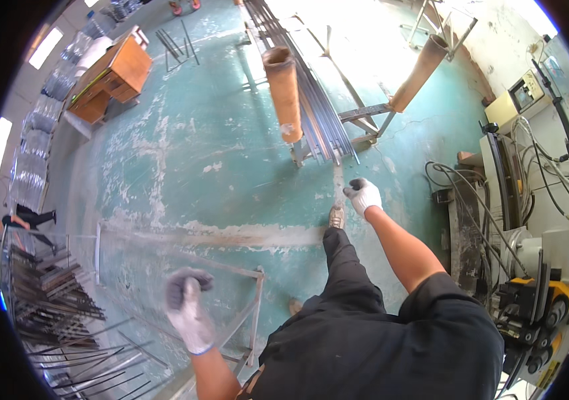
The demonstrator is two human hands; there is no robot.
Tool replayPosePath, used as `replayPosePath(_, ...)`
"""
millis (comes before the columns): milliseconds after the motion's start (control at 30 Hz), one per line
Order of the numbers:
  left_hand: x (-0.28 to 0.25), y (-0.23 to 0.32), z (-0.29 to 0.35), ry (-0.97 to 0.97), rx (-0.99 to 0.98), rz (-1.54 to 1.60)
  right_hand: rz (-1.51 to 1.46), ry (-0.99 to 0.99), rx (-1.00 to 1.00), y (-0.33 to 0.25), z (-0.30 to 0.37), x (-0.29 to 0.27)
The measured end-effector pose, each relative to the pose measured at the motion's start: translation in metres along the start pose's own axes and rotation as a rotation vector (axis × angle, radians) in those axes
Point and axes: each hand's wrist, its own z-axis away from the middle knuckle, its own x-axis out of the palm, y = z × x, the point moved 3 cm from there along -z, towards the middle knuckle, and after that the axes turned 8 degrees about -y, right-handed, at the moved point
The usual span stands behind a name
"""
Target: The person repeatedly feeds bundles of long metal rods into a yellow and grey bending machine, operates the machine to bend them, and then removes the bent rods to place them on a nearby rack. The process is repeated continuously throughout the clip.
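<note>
The metal bars (324, 127) lie on a rack (364, 112) ahead, long axis running away and slightly left, near ends toward the person, beyond the right hand (364, 195). An orange pipe (283, 93) stands along their left side. The left hand (191, 303) hangs near a metal frame (256, 313). Each grip is curled; I cannot tell whether fully closed.

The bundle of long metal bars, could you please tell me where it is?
In the head view, the metal bars run down the upper middle beside the left orange tube, near ends right of centre and ahead of the right hand.
</note>
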Motion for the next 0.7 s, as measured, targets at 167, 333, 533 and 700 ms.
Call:
replayPosePath(167,0.152,0.03,-0.205,-0.078,0.171,-0.192,0.057,-0.052,0.205,0.044,-0.205,-0.033)
replayPosePath(333,0.302,0.033,-0.391,-0.143,0.245,-0.331,0.042,-0.077,0.317,0.053,-0.347,-0.016)
replayPosePath(533,0.423,-0.034,-0.503,-0.124,0.442,-0.733,-0.24,-0.35,0.352,0.125,-0.443,0.051)
replayPosePath(700,0.426,-0.052,-0.525,-0.086,0.351,-0.527,-0.326,-0.528,0.393,0.089,-0.436,0.01)
